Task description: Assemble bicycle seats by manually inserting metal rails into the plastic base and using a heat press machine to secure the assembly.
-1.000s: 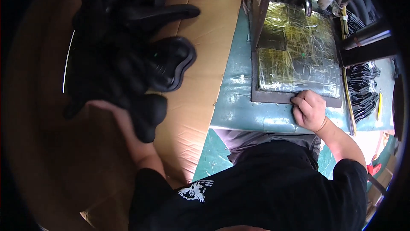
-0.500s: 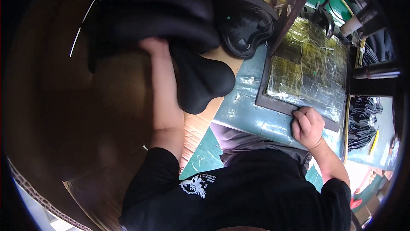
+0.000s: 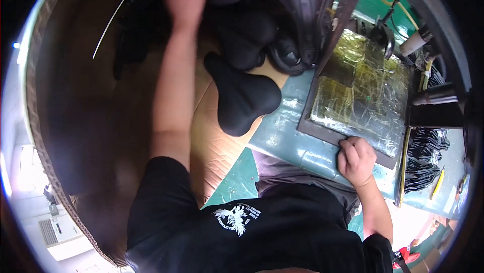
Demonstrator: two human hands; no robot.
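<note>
My left hand (image 3: 185, 1) reaches to the far left, at the upper edge of the view, among dark saddle-like pieces. It is smeared by motion, and its fingertips are hard to make out. Closer to me, a black bicycle saddle (image 3: 247, 99) lies with its wide end to the right, untouched. Another dark saddle (image 3: 247, 38) lies just beyond it. My right hand (image 3: 356, 161) rests with curled fingers on the near edge of a dark board (image 3: 322, 134). That board carries a shiny panel (image 3: 375, 106) covered in yellowish clear film and tape.
Brown cardboard (image 3: 217, 147) lies under the saddles, and a tall cardboard wall (image 3: 80, 157) rises at left. Black shell-like pieces (image 3: 305, 11) lie at the back. A dark metal post (image 3: 348, 18) stands beside the panel. Stacked black pieces (image 3: 428, 157) and a yellow tool (image 3: 437, 185) are at right.
My left hand has moved farther away, out from under the bulky dark pieces. More saddles and shells now show. My right hand stays on the board edge.
</note>
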